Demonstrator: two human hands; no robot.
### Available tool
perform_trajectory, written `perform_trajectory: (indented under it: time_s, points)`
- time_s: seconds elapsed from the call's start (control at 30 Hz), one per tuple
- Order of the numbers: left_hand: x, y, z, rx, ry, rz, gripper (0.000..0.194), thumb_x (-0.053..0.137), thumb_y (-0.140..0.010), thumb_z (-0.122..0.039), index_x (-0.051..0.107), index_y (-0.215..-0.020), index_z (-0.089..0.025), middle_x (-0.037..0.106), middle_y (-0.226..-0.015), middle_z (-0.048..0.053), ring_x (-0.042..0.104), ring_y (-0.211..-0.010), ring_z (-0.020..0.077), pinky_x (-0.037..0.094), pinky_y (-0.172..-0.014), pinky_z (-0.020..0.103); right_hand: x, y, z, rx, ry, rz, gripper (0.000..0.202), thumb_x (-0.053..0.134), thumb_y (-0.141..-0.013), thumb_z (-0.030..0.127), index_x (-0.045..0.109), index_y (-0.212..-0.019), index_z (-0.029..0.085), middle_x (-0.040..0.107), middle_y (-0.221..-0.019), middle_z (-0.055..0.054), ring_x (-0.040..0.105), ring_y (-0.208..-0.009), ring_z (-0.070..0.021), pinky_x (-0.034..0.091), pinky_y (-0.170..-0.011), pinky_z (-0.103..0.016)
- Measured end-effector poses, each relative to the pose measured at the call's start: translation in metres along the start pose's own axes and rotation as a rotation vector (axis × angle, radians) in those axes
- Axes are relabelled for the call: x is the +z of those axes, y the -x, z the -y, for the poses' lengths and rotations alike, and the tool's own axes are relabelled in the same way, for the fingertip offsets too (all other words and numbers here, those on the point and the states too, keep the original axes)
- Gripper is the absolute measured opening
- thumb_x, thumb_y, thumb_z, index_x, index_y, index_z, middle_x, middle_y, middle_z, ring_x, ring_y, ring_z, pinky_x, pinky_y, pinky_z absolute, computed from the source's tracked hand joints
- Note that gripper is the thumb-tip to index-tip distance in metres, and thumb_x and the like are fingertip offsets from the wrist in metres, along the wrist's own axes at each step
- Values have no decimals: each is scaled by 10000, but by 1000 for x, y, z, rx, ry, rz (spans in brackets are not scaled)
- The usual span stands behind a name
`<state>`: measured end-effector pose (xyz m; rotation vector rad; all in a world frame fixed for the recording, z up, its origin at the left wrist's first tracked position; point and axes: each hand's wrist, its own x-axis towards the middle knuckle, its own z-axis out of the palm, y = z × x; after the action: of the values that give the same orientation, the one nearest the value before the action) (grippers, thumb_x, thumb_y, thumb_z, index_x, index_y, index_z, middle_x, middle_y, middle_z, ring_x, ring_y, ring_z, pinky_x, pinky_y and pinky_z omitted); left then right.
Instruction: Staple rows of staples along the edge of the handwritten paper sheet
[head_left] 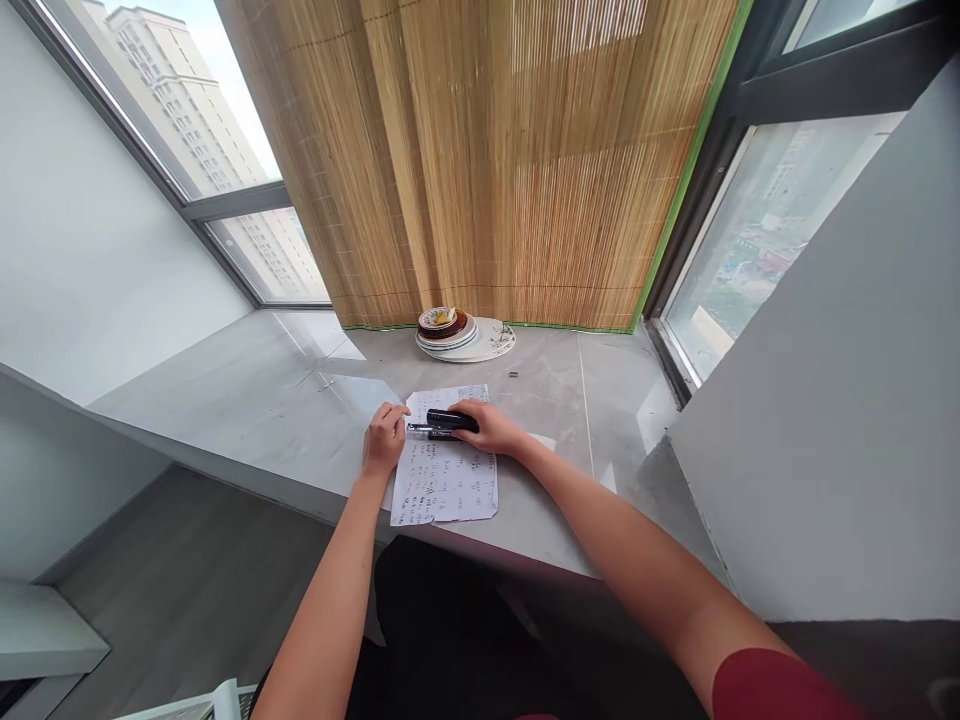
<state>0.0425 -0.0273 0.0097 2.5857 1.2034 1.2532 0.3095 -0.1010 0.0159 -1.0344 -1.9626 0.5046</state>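
A sheet of paper (450,490) covered in handwriting lies on the grey stone ledge in front of me. My right hand (484,427) is closed round a black stapler-like object (442,418) above the paper. Just below that object, a dark pen with a clear end (424,430) lies across the sheet, its right end under my right fingers. My left hand (385,435) is at the paper's upper left edge, fingers curled, near the pen's clear end; whether it pinches anything is too small to tell.
Stacked plates (450,340) rest on an oval white plate (495,340) by the bamboo blind (480,180). A small dark staple strip (513,374) lies right of the paper. Another white paper (543,441) shows behind my right wrist. The ledge's front edge (525,560) runs before my lap.
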Motion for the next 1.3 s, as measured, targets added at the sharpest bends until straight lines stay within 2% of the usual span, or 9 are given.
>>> perform_trajectory:
  time_s: [0.13,0.27,0.37,0.5,0.63,0.73,0.83,1.03,1.3]
  points:
    - [0,0,0,-16,23,13,307,426,-956,-34,680,-970,-205,576,-880,43,532,-669,197,407,-627,315,-1,0,0,-1,-1,-1,332,760,-906,215,709,-1233,198,750,-1162,-114,692,-1085,-278,539,-950,-402]
    - [0,-2,2,11,82,-14,339,378,-965,-27,666,-1028,-196,576,-972,70,580,-761,218,468,-695,332,0,0,-2,4,-6,1,335,761,-907,218,705,-1237,204,752,-1168,-106,692,-1080,-267,538,-950,-395]
    - [1,-2,3,29,121,19,313,383,-984,-55,651,-1078,-188,584,-1043,91,604,-837,235,503,-747,355,1,0,-4,4,-2,-4,340,763,-908,228,702,-1242,196,754,-1161,-112,690,-1075,-270,535,-960,-405]
    - [1,-1,2,48,161,74,262,400,-1051,-142,635,-1157,-189,579,-1097,103,614,-892,239,538,-806,376,2,0,-6,-4,-2,-5,339,759,-910,235,704,-1242,194,756,-1152,-110,688,-1079,-270,531,-969,-406]
    - [0,-2,-1,80,209,99,253,397,-1130,-277,632,-1194,-207,605,-1129,110,637,-1032,252,552,-899,387,2,1,-5,6,2,-4,348,757,-901,222,709,-1245,205,762,-1149,-98,691,-1074,-264,530,-968,-397]
    - [-1,-1,-1,69,216,65,253,438,-1139,-350,632,-1229,-216,642,-1094,98,639,-964,239,552,-849,366,1,1,-4,8,-1,-1,344,753,-897,216,717,-1239,213,766,-1153,-91,693,-1079,-264,526,-975,-397]
    - [0,-1,3,51,235,60,245,489,-1130,-383,662,-1175,-214,665,-1036,77,624,-867,219,537,-777,342,1,1,-5,8,-2,-3,340,752,-898,222,718,-1236,215,766,-1154,-91,691,-1077,-265,527,-973,-399]
    - [8,-3,10,160,212,277,167,535,-1105,-294,684,-1080,-223,681,-1014,67,601,-947,257,523,-869,392,2,1,-6,0,1,-7,341,749,-894,207,708,-1232,197,763,-1150,-103,689,-1076,-273,525,-971,-409]
    - [9,-3,11,173,193,319,119,553,-1072,-197,666,-1107,-215,651,-1103,79,584,-1046,272,514,-937,415,3,1,-7,10,18,-6,351,759,-897,211,704,-1243,208,761,-1151,-95,682,-1089,-267,523,-980,-402]
